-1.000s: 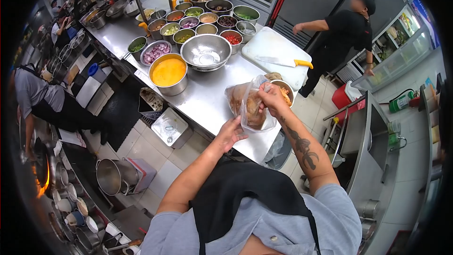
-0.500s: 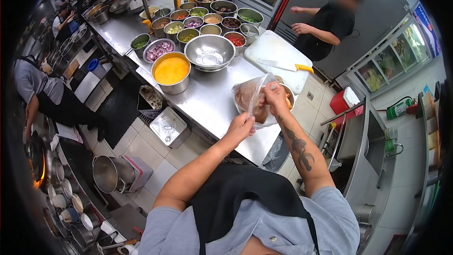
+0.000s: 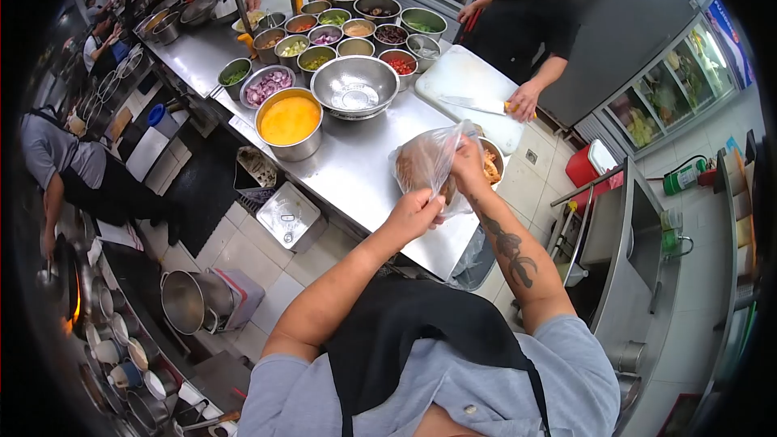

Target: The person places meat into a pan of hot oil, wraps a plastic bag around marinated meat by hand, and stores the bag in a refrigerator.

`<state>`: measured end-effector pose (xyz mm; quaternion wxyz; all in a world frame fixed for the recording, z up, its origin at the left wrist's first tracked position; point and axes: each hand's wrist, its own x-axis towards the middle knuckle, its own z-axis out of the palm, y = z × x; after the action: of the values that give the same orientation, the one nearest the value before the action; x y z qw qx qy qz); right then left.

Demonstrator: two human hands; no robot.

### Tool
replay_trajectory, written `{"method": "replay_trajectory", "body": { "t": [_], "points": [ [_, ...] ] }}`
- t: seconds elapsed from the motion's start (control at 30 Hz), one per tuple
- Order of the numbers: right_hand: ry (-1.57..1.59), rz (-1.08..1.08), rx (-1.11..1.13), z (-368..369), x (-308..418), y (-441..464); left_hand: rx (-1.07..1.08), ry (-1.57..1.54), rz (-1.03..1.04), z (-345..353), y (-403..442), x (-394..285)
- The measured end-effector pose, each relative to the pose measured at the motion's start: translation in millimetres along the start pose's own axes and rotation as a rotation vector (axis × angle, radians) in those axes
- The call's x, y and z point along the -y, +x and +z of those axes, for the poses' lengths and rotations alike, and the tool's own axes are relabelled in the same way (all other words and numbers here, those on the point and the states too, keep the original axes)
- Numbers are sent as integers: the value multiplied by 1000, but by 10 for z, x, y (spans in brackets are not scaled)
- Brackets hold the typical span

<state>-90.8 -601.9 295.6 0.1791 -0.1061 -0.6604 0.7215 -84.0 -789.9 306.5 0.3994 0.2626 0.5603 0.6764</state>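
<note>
A clear plastic bag (image 3: 421, 158) with brownish food inside rests on the front end of the steel table. My left hand (image 3: 416, 215) pinches the near edge of its mouth between thumb and fingers. At the far side of the opening, my right hand (image 3: 467, 166) is closed on the plastic, its fingertips partly covered by the film. Just beyond that hand stands a metal bowl (image 3: 499, 166) holding orange-brown pieces of food, partly hidden by my hand and the bag.
A pot of orange liquid (image 3: 289, 123) and a steel colander (image 3: 356, 85) stand left of the bag. Several bowls of chopped ingredients crowd behind them. A co-worker's hand (image 3: 524, 100) is at the knife on the white cutting board (image 3: 461, 81). A grey bin (image 3: 473, 263) sits beneath the table end.
My right hand has shifted slightly at the bag's mouth, and more of the bowl beyond shows. The co-worker has leaned in and brought a hand to the knife handle.
</note>
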Motion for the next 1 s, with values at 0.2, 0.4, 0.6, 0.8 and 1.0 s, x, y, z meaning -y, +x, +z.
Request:
{"method": "replay_trajectory", "body": {
  "t": [0.2, 0.4, 0.6, 0.8, 1.0],
  "points": [
    [-741, 128, 289, -156, -266, -38, 61, 298, 41, -167, 7, 409],
    [-834, -94, 183, -155, 70, -492, -338, 644, 53, -506, 173, -156],
    [-1014, 27, -246, -302, 134, -1080, -473, 1042, 375, -569, 548, -40],
    [-83, 684, 19, -388, -279, -1092, -400, 945, 346, -626, 718, 40],
    [293, 551, -119, -658, 71, -703, -488, 586, 502, -675, 806, -54]
  ]
}}
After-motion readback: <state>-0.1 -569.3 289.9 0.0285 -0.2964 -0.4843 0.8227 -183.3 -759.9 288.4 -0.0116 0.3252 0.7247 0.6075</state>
